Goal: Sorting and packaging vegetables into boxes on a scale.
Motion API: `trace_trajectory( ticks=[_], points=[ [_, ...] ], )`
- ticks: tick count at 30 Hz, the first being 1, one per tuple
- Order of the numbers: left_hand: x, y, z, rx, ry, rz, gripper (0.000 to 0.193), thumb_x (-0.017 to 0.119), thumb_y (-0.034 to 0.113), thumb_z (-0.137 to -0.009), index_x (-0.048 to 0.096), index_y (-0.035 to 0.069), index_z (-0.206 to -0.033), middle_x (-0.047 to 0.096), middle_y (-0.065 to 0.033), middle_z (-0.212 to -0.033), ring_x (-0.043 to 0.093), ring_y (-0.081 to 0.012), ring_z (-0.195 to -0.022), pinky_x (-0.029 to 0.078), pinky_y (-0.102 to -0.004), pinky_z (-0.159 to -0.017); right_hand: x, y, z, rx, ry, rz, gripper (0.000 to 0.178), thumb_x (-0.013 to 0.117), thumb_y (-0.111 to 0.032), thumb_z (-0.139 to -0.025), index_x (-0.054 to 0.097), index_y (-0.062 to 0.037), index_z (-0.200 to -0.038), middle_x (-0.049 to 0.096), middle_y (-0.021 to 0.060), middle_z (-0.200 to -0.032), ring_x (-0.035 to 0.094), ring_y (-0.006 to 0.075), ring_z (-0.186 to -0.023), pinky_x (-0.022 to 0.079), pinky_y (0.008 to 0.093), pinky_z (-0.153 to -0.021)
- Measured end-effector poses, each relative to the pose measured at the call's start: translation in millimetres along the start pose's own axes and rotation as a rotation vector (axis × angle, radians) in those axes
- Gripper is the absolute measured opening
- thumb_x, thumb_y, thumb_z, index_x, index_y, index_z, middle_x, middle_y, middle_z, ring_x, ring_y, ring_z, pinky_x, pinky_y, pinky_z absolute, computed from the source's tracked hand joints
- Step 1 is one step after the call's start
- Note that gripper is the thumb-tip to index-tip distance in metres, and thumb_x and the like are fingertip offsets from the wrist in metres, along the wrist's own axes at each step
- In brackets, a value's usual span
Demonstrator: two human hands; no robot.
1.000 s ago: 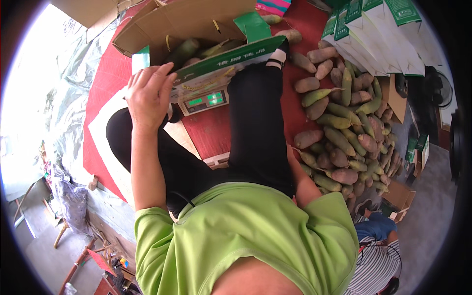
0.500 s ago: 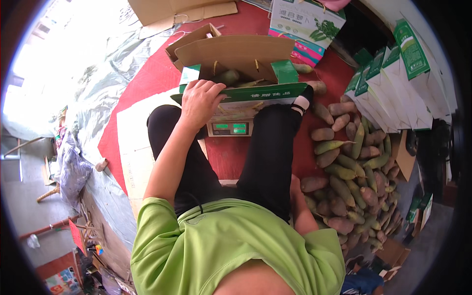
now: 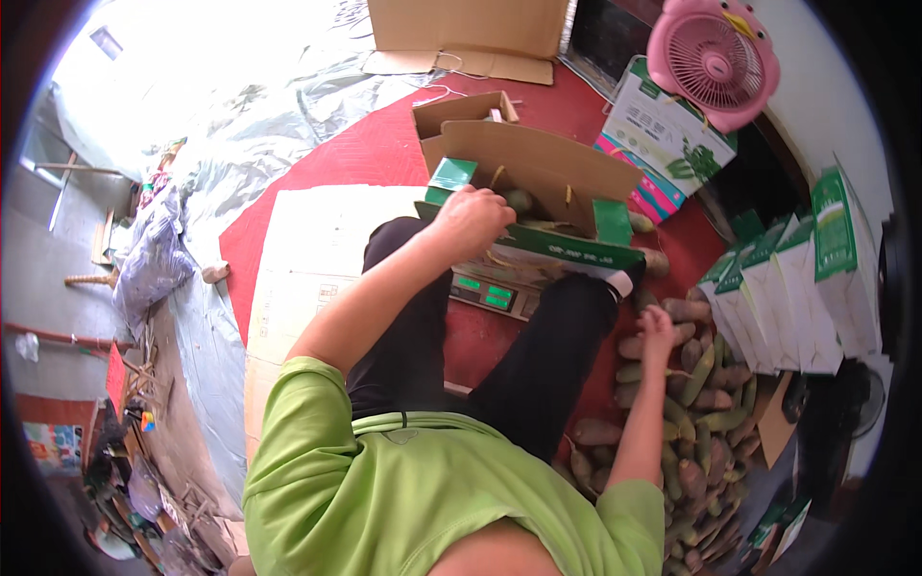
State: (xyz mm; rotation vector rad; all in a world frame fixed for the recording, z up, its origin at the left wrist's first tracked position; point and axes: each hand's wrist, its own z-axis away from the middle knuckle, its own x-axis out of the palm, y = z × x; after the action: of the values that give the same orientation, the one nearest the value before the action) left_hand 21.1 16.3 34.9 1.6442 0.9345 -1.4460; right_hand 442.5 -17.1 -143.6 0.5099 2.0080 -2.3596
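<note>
An open cardboard carton (image 3: pixel 576 245), white and green outside, stands in front of me with its brown lid raised at the back. Inside lie a few green radishes (image 3: pixel 519 200), partly hidden by the walls. My left hand (image 3: pixel 473 223) has its fingers curled over the carton's near edge at the left. Beneath the carton is a digital scale (image 3: pixel 490 294) with lit green displays. To the right, my right hand (image 3: pixel 656 331) hovers at the near side of a large radish pile (image 3: pixel 706 403), fingers loosely bent and apart, apparently holding nothing.
Folded white-and-green cartons (image 3: pixel 788 288) lean along the right. A pink fan (image 3: pixel 715 62) sits at the back right above another carton (image 3: pixel 663 134). Flattened cardboard (image 3: pixel 298 288) lies to my left on a red mat (image 3: pixel 279 206), beside plastic sheeting (image 3: pixel 206 355).
My right hand has come up from beside my hip to the radish pile's upper part. My left hand keeps its place on the carton edge. The view has turned, shifting the scene.
</note>
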Motion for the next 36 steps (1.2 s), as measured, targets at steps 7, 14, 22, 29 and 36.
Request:
trace_trajectory(
  ticks=[7,14,22,29,36],
  points=[
    [1,-8,-7,0.114,0.064,0.001,0.013,0.065,0.025,-0.074,0.066,0.017,-0.084,0.061,0.0012,-0.081,0.060,-0.0189,-0.091,0.044,-0.0352,-0.080,41,-176,-71,-0.612,0.012,0.461,0.022,0.062,-0.010,-0.088,0.062,-0.0017,-0.108,0.062,0.0089,-0.103,0.059,0.0184,-0.087,0.047,0.0308,-0.079],
    [5,-17,-11,0.160,0.091,-0.035,0.008,0.065,0.026,-0.073,0.065,0.019,-0.075,0.060,0.0034,-0.077,0.059,-0.0158,-0.085,0.042,-0.0327,-0.074,120,-236,-114,-0.998,-0.074,0.828,0.036,0.067,-0.012,-0.078,0.061,-0.0060,-0.113,0.061,0.0111,-0.113,0.055,0.0319,-0.106,0.043,0.0397,-0.091],
    [5,-28,-7,0.197,0.178,0.035,0.003,0.062,0.020,-0.073,0.064,0.018,-0.073,0.059,0.0033,-0.076,0.060,-0.0152,-0.081,0.041,-0.0325,-0.073,133,-244,-146,-0.667,-0.367,1.063,0.017,0.066,-0.015,-0.076,0.063,-0.0029,-0.087,0.061,0.0140,-0.083,0.060,0.0346,-0.077,0.044,0.0397,-0.067],
    [0,-59,25,0.117,0.309,0.076,0.003,0.060,0.020,-0.071,0.063,0.019,-0.072,0.058,0.0042,-0.076,0.060,-0.0155,-0.083,0.042,-0.0334,-0.076,163,-275,-139,-0.759,-0.410,0.962,0.013,0.063,-0.012,-0.080,0.060,-0.0010,-0.086,0.059,0.0121,-0.080,0.059,0.0289,-0.072,0.043,0.0357,-0.065],
    [-12,-116,108,-0.124,0.295,0.168,0.003,0.064,0.019,-0.075,0.062,0.017,-0.076,0.056,0.0015,-0.078,0.061,-0.0170,-0.087,0.042,-0.0383,-0.096,256,-342,-90,-0.997,-0.485,0.960,0.013,0.059,-0.014,-0.084,0.061,-0.0020,-0.087,0.059,0.0132,-0.082,0.058,0.0323,-0.075,0.043,0.0360,-0.065]
  ],
)
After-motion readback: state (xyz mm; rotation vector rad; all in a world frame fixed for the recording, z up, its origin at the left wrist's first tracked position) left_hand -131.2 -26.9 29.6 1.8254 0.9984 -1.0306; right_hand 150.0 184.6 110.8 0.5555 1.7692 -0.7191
